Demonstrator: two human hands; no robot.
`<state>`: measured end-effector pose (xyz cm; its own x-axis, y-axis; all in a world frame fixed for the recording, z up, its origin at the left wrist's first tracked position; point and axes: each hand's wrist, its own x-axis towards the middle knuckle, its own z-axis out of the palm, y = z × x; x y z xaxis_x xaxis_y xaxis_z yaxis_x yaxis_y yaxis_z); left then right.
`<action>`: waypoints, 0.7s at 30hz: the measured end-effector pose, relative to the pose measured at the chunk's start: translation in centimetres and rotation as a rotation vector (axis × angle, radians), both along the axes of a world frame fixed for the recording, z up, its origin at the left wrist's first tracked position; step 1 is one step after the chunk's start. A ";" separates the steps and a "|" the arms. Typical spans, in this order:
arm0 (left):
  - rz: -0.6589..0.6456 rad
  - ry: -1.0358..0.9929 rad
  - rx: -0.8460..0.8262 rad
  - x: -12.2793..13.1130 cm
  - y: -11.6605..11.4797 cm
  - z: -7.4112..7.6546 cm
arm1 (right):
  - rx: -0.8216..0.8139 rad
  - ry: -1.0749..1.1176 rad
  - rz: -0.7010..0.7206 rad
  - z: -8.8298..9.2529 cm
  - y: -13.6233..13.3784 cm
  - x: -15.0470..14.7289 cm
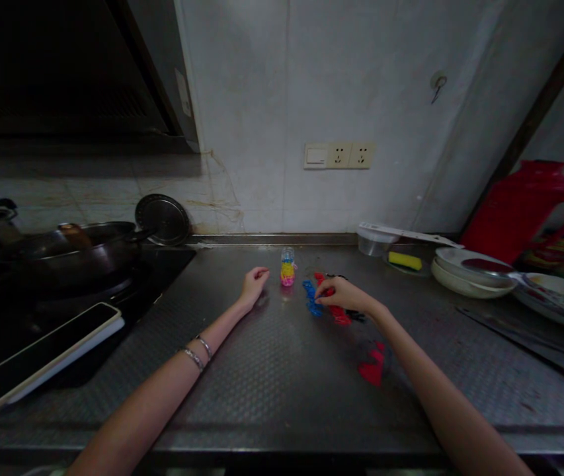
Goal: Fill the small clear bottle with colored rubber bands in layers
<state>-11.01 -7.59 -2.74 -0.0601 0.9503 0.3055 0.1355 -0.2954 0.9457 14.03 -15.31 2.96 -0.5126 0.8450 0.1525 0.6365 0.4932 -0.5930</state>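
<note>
A small clear jar (287, 268) stands upright on the metal counter, with pink, yellow and blue pieces layered inside. My left hand (253, 287) rests just left of it, fingers curled in and nothing visible in them. To the jar's right lies a pile of small blue pieces (310, 305). Over its right edge my right hand (344, 294) is pinched; whatever its fingertips hold is too small to make out. Beneath and beside that hand are red pieces (341, 317) and black pieces (356, 316), partly hidden by it. Their exact kind is unclear.
A red item (371, 367) lies near my right forearm. Left are a phone-like slab (43, 357), a wok (83, 251) and a round lid (162, 219). Right are a plastic scoop (375, 239), a yellow sponge (404, 261), stacked bowls (460, 281) and a red thermos (514, 211).
</note>
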 end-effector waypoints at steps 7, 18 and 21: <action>0.004 0.012 -0.008 0.0 0.1 0.1 | -0.079 0.148 -0.042 0.6 1.5 0.0; -0.006 -0.021 -0.023 0.1 -0.5 0.7 | -0.005 0.205 -0.118 8.8 6.5 -2.4; 0.008 -0.026 -0.025 0.2 -0.7 0.9 | 0.016 0.173 -0.107 10.0 7.8 -3.8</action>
<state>-10.84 -8.27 -1.88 -0.0756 0.9570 0.2800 0.1131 -0.2708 0.9560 10.22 -7.47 13.00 -0.3849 0.8901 0.2443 0.5754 0.4383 -0.6905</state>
